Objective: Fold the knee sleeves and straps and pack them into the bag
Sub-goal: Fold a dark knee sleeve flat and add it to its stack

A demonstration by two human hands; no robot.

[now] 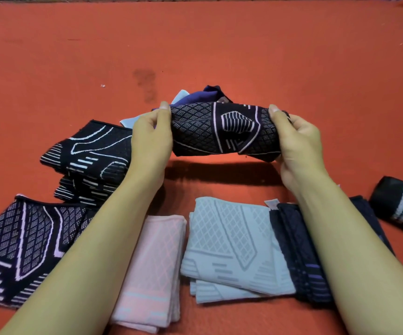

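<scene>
Head view: nearest, folded pink sleeve (152, 267), pale blue sleeve (231, 247) and navy sleeve (299, 257) laid flat on the red floor (50, 68), seemingly awaiting packing; beyond, black knee sleeve (219, 130) lifted clear, left hand (151, 141) and right hand (297, 146) fingers pinching its ends, likely for folding.

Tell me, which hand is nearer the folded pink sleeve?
Left. The left hand grips the dark sleeve above the pink sleeve; the right hand is farther right.

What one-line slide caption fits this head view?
Both hands, left hand and right hand, hold a black patterned knee sleeve above folded sleeves on an orange mat.
</scene>
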